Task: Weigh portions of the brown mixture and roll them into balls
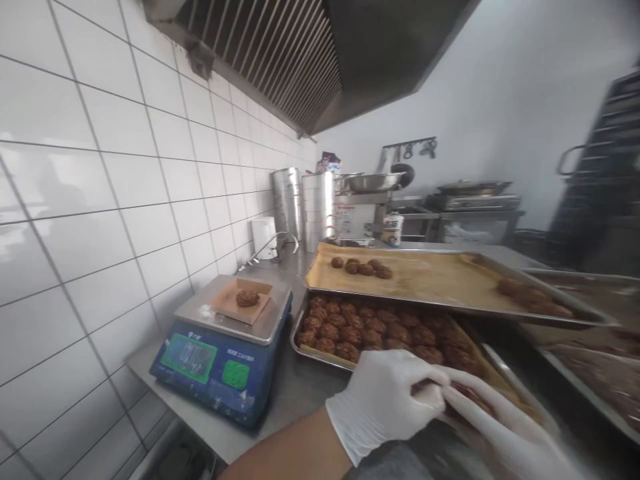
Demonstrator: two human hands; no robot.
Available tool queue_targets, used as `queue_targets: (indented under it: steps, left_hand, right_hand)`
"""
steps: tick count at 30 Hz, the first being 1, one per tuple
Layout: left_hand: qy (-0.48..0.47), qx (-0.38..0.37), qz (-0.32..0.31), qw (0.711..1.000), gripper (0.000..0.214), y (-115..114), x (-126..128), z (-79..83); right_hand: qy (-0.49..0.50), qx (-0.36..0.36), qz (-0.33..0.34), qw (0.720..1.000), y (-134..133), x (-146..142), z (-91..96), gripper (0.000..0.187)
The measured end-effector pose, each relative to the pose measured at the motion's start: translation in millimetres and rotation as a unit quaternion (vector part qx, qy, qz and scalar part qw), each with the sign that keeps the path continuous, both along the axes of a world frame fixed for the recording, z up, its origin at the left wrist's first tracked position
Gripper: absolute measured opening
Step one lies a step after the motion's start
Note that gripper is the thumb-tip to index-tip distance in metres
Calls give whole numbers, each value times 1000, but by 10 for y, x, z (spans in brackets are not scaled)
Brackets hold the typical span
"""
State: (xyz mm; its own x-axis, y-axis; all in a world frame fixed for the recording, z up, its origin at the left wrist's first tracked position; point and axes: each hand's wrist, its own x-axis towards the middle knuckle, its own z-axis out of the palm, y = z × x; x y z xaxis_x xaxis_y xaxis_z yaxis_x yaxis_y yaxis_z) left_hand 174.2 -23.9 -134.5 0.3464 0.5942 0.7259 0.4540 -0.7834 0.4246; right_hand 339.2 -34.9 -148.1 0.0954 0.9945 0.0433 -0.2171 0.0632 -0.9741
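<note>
While both hands worked close together at the near side of the scene, the left hand in a thin white glove [387, 393] had its fingers bent and its fingertips meeting those of the right hand in a matching glove [505, 420]. Whether the left gripped anything could not be told; the right curled around a reddish-brown lump of meat mixture [477, 398], mostly hidden by its fingers. This lump was above the near right part of a shallow metal tray with yellowish lining [323, 359], where round brown meatballs [350, 333] sat in close rows. Beyond it, a second lined metal tray [430, 270] overlapped its far edge, bearing a small cluster of brown balls [365, 268] at left and a blurred brown heap [533, 300] at right. To the left stood a blue digital scale with a steel platform [215, 380], holding a brown lump [247, 298] on a square tan sheet [260, 311].
</note>
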Motion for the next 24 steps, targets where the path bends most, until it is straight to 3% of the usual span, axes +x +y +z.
queue_targets:
  steps: [5,10,24]
  left_hand:
    - [-58,-18,-13,998,24,-152,68,31]
    - [-121,-102,-50,986,22,-197,48,73]
    - [-120,-142,-56,981,26,-257,68,-13]
  right_hand:
    - [62,8,35,997,-179,-56,99,34]
    - [87,27,72,993,-208,-3,71,25]
    - [101,35,89,990,-237,-12,58,24]
